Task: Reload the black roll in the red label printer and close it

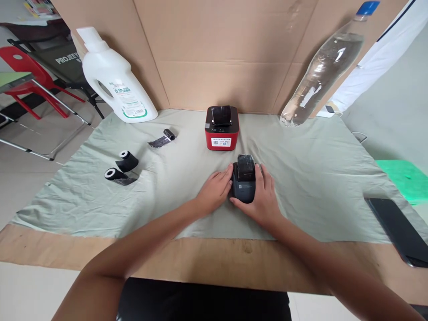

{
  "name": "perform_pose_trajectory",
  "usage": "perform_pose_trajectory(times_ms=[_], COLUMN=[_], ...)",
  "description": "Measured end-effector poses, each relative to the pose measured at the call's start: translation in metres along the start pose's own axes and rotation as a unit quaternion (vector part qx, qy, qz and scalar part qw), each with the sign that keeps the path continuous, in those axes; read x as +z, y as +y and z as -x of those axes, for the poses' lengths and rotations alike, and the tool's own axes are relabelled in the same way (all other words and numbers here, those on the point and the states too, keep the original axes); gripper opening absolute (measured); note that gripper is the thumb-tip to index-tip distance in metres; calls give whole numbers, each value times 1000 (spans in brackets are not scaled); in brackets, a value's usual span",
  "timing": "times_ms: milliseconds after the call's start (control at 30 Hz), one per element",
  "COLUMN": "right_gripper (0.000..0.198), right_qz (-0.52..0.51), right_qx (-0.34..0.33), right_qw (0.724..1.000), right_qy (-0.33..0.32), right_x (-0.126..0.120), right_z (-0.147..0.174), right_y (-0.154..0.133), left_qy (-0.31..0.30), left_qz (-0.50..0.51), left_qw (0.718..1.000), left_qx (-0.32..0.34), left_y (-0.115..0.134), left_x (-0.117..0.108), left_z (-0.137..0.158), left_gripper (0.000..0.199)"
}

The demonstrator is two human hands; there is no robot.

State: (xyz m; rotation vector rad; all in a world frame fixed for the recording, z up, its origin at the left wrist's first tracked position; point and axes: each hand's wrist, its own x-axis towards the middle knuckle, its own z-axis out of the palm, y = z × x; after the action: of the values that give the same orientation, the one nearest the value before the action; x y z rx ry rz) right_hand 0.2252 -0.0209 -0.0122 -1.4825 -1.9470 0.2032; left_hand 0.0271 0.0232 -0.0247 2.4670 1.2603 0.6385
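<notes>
A small dark grey receipt printer [244,190] rests on the cloth in front of me, with a strip of black paper [246,167] sticking up from its top. My left hand [216,188] presses against the printer's left side, fingers straight and close together. Around its right side curls my right hand [264,196], the thumb along the front edge and the fingers along the far right. Just behind stands a red and black printer [222,128] with a white label. The undersides of both printers are hidden.
Black paper rolls [127,161] [115,174] and a third partly unwound roll [169,135] lie on the left. A white detergent bottle [117,84] and a tilted water bottle [326,71] lean against the cardboard [224,84]. A phone [397,229] lies at right on the table edge.
</notes>
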Motion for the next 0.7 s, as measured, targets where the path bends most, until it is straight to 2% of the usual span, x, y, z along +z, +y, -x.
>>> perform_pose_trajectory(times_ms=[167,233,367,500,700], right_gripper=[98,99,105,112,112], right_qz=[-183,-225,-234,-221,-222], right_qx=[65,91,109,99,103], right_qw=[981,970,965,969,969], right_qy=[-12,-27,-47,-51,-43], right_x=[-4,-5,-6,-6,-5], right_z=[-3,-4,-4,-5,-5], right_y=[10,11,8,6,5], left_qy=[63,65,32,-13,-21], left_qz=[-78,-114,-208,-287,-304], left_qw=[995,991,977,957,952], left_qx=[8,20,43,41,38], left_y=[3,5,12,19,21], left_x=[3,3,2,3,5], left_z=[7,10,12,10,7], left_gripper=[48,46,49,51,51])
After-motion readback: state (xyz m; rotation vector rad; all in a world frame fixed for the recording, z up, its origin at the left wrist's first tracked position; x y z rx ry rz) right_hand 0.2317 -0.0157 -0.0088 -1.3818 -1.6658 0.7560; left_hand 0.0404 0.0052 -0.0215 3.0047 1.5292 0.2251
